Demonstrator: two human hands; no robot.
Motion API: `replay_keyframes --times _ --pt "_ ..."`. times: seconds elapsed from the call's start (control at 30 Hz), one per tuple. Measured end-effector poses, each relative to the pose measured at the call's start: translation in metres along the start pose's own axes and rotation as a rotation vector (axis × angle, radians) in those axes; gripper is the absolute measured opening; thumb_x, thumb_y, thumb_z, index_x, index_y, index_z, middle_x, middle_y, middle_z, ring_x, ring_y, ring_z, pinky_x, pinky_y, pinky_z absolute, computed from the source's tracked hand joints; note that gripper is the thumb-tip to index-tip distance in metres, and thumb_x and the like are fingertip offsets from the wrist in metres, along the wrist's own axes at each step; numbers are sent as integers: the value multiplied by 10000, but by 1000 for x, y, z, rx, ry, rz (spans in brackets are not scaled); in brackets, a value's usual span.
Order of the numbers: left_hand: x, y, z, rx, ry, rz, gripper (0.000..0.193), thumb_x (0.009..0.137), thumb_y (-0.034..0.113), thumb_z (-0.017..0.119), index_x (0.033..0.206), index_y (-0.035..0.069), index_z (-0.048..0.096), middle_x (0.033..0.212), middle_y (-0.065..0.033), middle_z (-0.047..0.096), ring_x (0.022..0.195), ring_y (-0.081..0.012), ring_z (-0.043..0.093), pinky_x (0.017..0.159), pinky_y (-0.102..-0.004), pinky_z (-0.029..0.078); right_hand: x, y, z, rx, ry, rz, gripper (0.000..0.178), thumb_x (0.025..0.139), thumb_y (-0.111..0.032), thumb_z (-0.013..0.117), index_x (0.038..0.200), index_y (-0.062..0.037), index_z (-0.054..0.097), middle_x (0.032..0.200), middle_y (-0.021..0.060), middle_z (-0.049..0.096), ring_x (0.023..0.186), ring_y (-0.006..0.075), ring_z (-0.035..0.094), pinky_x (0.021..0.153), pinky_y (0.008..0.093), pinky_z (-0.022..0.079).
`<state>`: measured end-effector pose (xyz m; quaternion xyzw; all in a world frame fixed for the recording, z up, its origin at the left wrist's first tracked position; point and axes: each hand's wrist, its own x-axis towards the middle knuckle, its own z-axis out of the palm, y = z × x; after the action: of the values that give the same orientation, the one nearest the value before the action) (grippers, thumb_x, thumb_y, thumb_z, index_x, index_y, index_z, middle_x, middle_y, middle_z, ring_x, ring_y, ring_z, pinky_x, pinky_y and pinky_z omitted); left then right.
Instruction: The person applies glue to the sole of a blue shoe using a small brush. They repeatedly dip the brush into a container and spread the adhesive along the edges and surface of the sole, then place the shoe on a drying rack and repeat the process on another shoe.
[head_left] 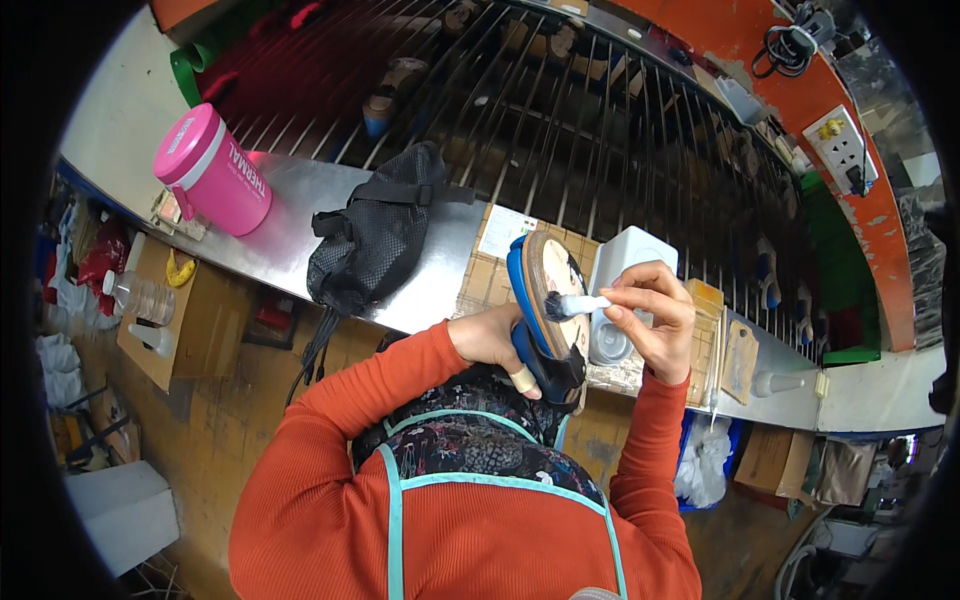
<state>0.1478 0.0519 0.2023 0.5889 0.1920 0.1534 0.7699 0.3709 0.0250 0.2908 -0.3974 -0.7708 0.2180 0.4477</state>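
Note:
My left hand (pixel 488 338) is closed round a blue and black shoe (pixel 541 268), tilted so its pale underside faces right. One finger of that hand wears a pale yellow wrap. Pinched in my right hand (pixel 658 312) is a small brush (pixel 575 306) with a white handle and dark bristles. The bristles meet the edge of the shoe's underside, or come very near it. Just behind the right hand stands a white plastic container (pixel 636 252), partly hidden by the fingers.
A conveyor of metal rods (pixel 480 130) runs behind the metal ledge, carrying several shoes. On the ledge are a pink thermal jug (pixel 215 172), a black mesh bag (pixel 375 235), cardboard (pixel 485 285) and a white squeeze bottle (pixel 778 384). An orange frame with a socket (pixel 838 142) rises at right.

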Motion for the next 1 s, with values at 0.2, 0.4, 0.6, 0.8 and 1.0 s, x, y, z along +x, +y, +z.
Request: replay_keyframes --times 0.2,0.4,0.6,0.8,1.0 --pt "-2 -5 6 -125 -35 -61 785 491 -7 904 1208 -17 584 1135 -129 666 1063 -229 625 963 -338 483 -12 11 4 0 8 33 208 727 -78 806 932 -71 773 869 41 639 781 139 556 622 251 470" --pt "-1 -5 9 -233 -80 -106 831 484 -8 902 1242 -23 560 1160 -148 650 1098 -247 609 974 -347 475 -17 14 2 12 -1 41 206 728 -75 804 932 -83 776 875 40 641 781 131 552 619 251 472" --pt "-5 0 12 -296 -154 -180 756 536 -22 868 1234 -14 578 1160 -140 652 1098 -242 609 963 -338 476 -16 9 -3 -39 -41 10 218 709 -89 809 924 -102 781 870 35 646 780 153 585 650 266 464" --pt "-9 -2 12 -227 -178 -175 761 534 18 894 1231 -2 587 1171 -134 648 1105 -239 593 981 -337 461 11 14 -26 121 -333 -17 177 730 -134 807 900 -91 782 862 46 657 832 174 615 699 291 464" --pt "6 -12 10 75 -144 427 856 632 246 886 1345 48 456 1279 -155 562 1185 -260 530 1018 -360 421 12 20 13 5 98 31 189 739 -66 791 926 -85 773 978 57 599 805 144 595 698 278 498"
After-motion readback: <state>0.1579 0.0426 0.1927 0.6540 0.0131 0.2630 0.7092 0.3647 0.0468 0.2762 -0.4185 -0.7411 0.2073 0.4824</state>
